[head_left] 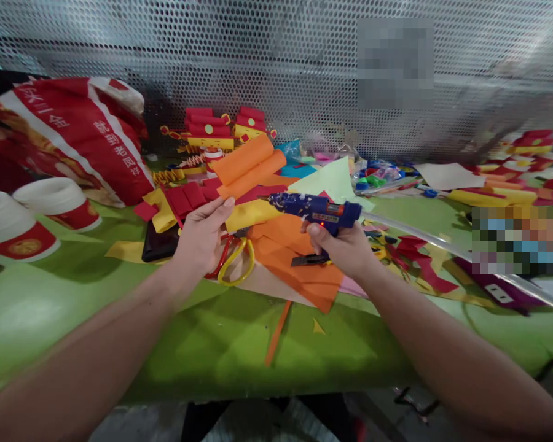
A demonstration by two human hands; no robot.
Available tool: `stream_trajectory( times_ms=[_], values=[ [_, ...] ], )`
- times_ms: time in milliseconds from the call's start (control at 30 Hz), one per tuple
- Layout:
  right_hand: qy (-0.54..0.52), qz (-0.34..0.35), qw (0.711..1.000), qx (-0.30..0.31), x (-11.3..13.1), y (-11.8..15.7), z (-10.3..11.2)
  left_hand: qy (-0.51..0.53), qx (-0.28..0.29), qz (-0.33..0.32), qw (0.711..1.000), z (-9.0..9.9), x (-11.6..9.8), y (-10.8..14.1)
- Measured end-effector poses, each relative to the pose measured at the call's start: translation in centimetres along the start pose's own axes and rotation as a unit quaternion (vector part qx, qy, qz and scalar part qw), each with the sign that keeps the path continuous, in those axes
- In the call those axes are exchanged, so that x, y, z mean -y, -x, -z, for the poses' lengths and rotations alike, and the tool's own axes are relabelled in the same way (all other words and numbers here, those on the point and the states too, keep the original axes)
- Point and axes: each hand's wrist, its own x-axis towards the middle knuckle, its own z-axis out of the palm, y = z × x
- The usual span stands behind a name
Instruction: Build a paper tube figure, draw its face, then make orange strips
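Observation:
My left hand [203, 230] pinches the lower left edge of a curled piece of orange paper [251, 169], which has rolled folds and a yellow strip [251, 213] below it. Whether the strip is joined to the orange paper I cannot tell. In my right hand [343, 242] is a blue glue gun [311, 207], its nozzle pointing left toward the paper and a small red light lit. A long clear glue stick [442, 244] sticks out of its back. Under the hands lie orange sheets [304, 270], yellow-handled scissors [237, 264] and a dark utility knife [309, 259].
Red-and-yellow paper figures [209, 127] stand at the back by a perforated metal wall [276, 55]. On the left are paper cups [59, 205] and a red bag [105, 138]. Paper scraps [424, 264] and a purple power strip [502, 288] lie right on the green table [203, 344].

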Motion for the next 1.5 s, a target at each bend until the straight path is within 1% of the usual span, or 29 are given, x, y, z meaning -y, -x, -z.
stream_trajectory(
  times_ms=[167, 233, 467, 600, 733, 933, 1067, 1233, 1367, 1500],
  values=[
    [0.008, 0.01, 1.0, 0.022, 0.6, 0.4, -0.5, 0.0, -0.01, -0.009, 1.0, -0.2, 0.0, 0.2],
    [0.018, 0.015, 0.999, 0.021, 0.9, 0.5, -0.7, -0.002, -0.009, -0.011, 1.0, -0.3, 0.0, 0.3],
    [0.013, 0.021, 1.0, 0.014, 1.2, 0.6, -1.0, -0.015, 0.016, 0.0, 1.0, -0.3, 0.0, 0.4],
    [0.017, 0.024, 1.0, 0.01, 1.3, 0.6, -1.0, -0.042, 0.034, -0.001, 0.999, -0.4, -0.1, 0.6],
    [0.032, 0.027, 0.999, 0.014, 1.5, 0.6, -1.0, -0.057, 0.02, -0.002, 0.998, -0.7, -0.2, 0.7],
    [0.027, 0.018, 0.999, 0.006, 1.5, 0.6, -1.0, -0.038, 0.009, 0.004, 0.999, -0.9, -0.3, 0.7],
    [0.03, 0.026, 0.999, 0.009, 1.5, 0.7, -1.1, -0.025, -0.003, 0.004, 1.0, -0.8, -0.3, 0.7],
    [0.048, 0.021, 0.999, 0.015, 1.4, 0.7, -1.1, -0.035, 0.001, -0.007, 0.999, -0.7, -0.1, 0.6],
    [0.046, 0.039, 0.998, 0.013, 1.2, 0.7, -1.1, -0.038, -0.003, -0.008, 0.999, -0.6, -0.1, 0.6],
    [0.049, 0.037, 0.998, 0.007, 1.0, 0.7, -1.2, -0.039, 0.02, -0.001, 0.999, -0.6, -0.2, 0.7]
  ],
)
